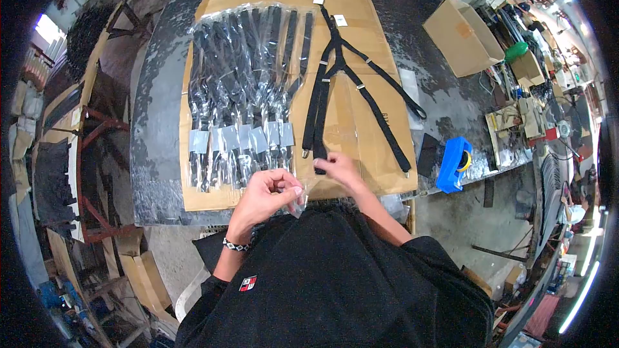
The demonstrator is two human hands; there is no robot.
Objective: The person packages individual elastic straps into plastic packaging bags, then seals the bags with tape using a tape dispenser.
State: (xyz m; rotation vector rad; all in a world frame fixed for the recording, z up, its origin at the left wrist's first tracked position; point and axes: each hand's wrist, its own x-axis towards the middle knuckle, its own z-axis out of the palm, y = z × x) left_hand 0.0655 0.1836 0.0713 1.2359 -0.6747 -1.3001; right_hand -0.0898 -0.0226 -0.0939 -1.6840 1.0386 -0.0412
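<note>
My left hand [269,194] is closed in a pinch on the edge of a clear plastic bag [304,201] near the front edge of the table. Just right of it, my right hand [340,170] grips the lower end of a strap on a pair of black suspenders [338,58]. These suspenders lie spread on flattened cardboard, with metal clips and white tags [340,20] at the top end. Left of them, several bagged black suspenders [248,64] lie side by side, overlapping, with grey-white labels [225,138] near their lower ends.
Under the suspenders is a cardboard sheet [361,187] on a dark, worn table [158,96]. A blue tape dispenser [449,171] stands at the right edge. An open cardboard box [461,38] sits at the back right. Shelves with clutter line the right side.
</note>
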